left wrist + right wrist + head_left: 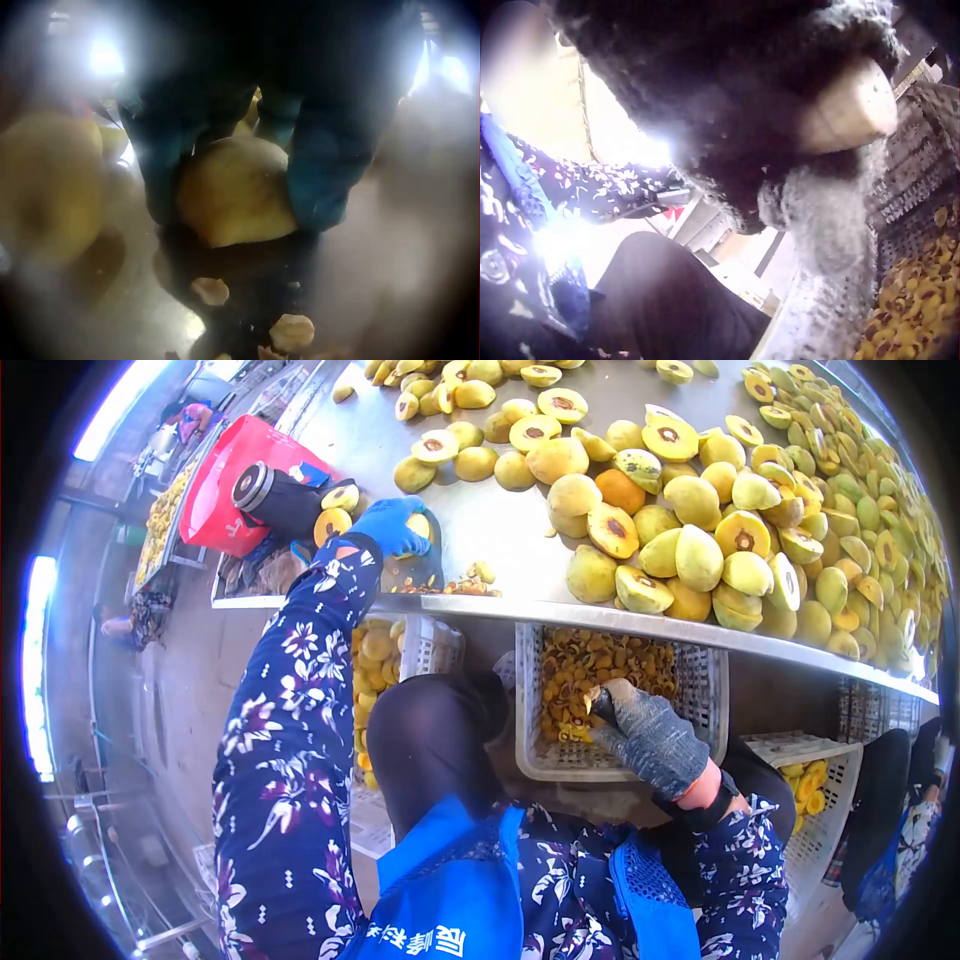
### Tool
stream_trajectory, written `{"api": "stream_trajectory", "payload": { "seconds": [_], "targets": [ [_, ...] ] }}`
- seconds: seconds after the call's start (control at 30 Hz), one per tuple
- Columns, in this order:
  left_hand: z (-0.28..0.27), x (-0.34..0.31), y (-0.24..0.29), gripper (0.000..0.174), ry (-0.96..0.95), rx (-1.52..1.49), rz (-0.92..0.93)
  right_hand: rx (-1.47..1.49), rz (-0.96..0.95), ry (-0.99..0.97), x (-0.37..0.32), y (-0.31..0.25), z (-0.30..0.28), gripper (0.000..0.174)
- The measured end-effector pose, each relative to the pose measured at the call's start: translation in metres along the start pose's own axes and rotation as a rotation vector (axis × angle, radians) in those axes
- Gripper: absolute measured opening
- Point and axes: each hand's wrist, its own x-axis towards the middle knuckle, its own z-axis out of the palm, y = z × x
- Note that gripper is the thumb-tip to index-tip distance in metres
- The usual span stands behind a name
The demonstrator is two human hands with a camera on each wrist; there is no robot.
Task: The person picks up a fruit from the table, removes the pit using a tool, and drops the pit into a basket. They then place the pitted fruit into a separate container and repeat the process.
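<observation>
My left hand (393, 528), in a blue glove, grips a yellow peach half (236, 191) low over the metal table near its front edge. In the left wrist view gloved fingers flank the fruit on both sides. Small peach scraps (292, 332) lie in front of it. Over a crate (622, 770) of orange-brown scraps (606, 670), my right hand (655, 740) in a grey knitted glove is curled round a tool. Its pale, rounded handle end (862, 109) sticks out of the fist; I cannot tell what kind of tool it is.
Peach halves (697, 560) heap across the table's middle and right. A black flask (285, 497) and a red bag (222, 490) stand left of my left hand. Below the table edge (600, 616), another crate (433, 647) holds peaches; one with yellow pieces (805, 785) stands right.
</observation>
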Motion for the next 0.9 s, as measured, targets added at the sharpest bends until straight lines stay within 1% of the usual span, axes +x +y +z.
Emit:
{"api": "stream_trajectory", "payload": {
  "seconds": [0.03,0.07,0.1,0.13,0.17,0.23,0.27,0.33,0.37,0.43,0.5,0.53,0.57,0.63,0.67,0.73,0.77,0.83,0.87,0.9],
  "targets": [
    [-0.003,-0.002,0.008,0.057,-0.020,-0.019,-0.093,0.006,0.002,0.010,0.002,-0.006,-0.004,0.035],
    [-0.002,-0.004,0.004,0.054,-0.003,-0.043,-0.024,0.078,-0.011,0.044,0.002,-0.010,-0.008,0.034],
    [-0.002,-0.008,0.012,0.054,-0.007,-0.037,-0.018,0.150,-0.024,0.076,0.002,-0.013,-0.011,0.034],
    [-0.002,-0.016,0.025,0.052,0.080,-0.441,-0.067,0.193,-0.027,0.109,0.002,-0.014,-0.013,0.039],
    [-0.002,-0.022,0.035,0.051,0.164,-0.844,-0.118,0.201,-0.020,0.118,0.002,-0.017,-0.016,0.039],
    [-0.001,-0.034,0.049,0.050,0.019,-1.426,0.014,0.329,0.033,0.139,0.004,-0.023,-0.019,0.041],
    [0.002,-0.044,0.062,0.050,0.011,-1.422,0.019,0.305,0.006,0.187,0.005,-0.022,-0.017,0.045],
    [0.012,-0.069,0.119,0.053,-0.073,-1.844,0.118,0.295,0.039,0.194,0.007,-0.030,-0.023,0.046],
    [0.022,-0.074,0.137,0.057,-0.098,-1.939,0.161,0.286,0.069,0.193,0.009,-0.033,-0.025,0.048],
    [0.036,-0.079,0.174,0.060,-0.239,-2.143,0.108,0.264,0.118,0.225,0.011,-0.035,-0.026,0.049],
    [0.059,-0.076,0.196,0.060,-0.209,-2.088,0.146,0.232,0.149,0.269,0.013,-0.036,-0.029,0.048],
    [0.066,-0.079,0.213,0.058,-0.091,-2.041,0.063,0.226,0.092,0.329,0.014,-0.032,-0.027,0.046],
    [0.073,-0.079,0.220,0.054,-0.084,-1.980,0.165,0.224,0.104,0.339,0.015,-0.028,-0.026,0.046],
    [0.078,-0.081,0.239,0.051,-0.040,-1.985,0.109,0.200,0.078,0.400,0.017,-0.022,-0.024,0.043],
    [0.083,-0.080,0.242,0.051,-0.054,-1.982,0.106,0.167,0.073,0.421,0.016,-0.022,-0.025,0.040],
    [0.092,-0.080,0.244,0.048,0.068,-1.806,0.256,0.185,0.059,0.431,0.018,-0.018,-0.022,0.038],
    [0.093,-0.081,0.245,0.048,0.060,-1.803,0.254,0.198,0.036,0.438,0.019,-0.016,-0.021,0.037],
    [0.095,-0.083,0.248,0.046,0.140,-1.776,0.326,0.211,0.063,0.428,0.020,-0.017,-0.022,0.035],
    [0.095,-0.083,0.249,0.046,0.133,-1.773,0.321,0.221,0.086,0.413,0.020,-0.018,-0.022,0.034],
    [0.096,-0.084,0.249,0.045,0.113,-1.828,0.259,0.229,0.092,0.414,0.020,-0.018,-0.020,0.034]
  ]
}}
